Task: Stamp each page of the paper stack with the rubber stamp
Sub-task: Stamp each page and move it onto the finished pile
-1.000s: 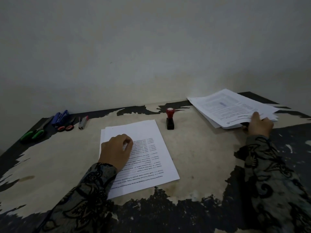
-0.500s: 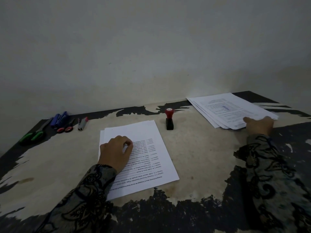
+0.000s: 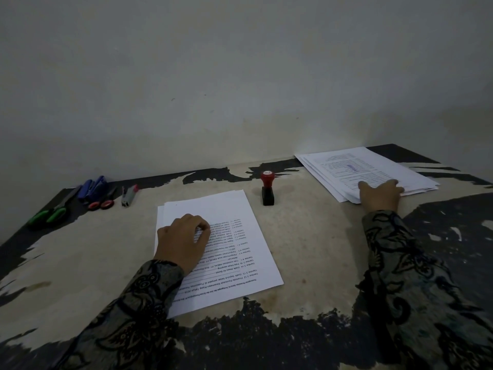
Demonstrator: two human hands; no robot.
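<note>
**Head view: page set aside, stamp waiting between the piles**

Head view, nearest first: your left hand (image 3: pixel 184 240) lies at about seven o'clock on the unstamped paper stack (image 3: pixel 234 252), fingers loosely curled with their tips on the top sheet, gripping nothing. Keep that pressure so the sheets do not slide when you press down.

Further out, near twelve o'clock, the rubber stamp (image 3: pixel 267 188) stands upright and untouched between the two piles. Take it by the red knob and bring it down square, judging by how narrow its base is.

At two o'clock your right hand (image 3: pixel 378 194) rests flat, fingers extended, on the stamped pile (image 3: pixel 373 169); square that fanned pile before leaving it.

Count: two paper piles, one stamp. At ten o'clock lie two scissors (image 3: pixel 50 213), some blue markers (image 3: pixel 93 184) I cannot count exactly, and one small stapler-like tool (image 3: pixel 129 194).
</note>
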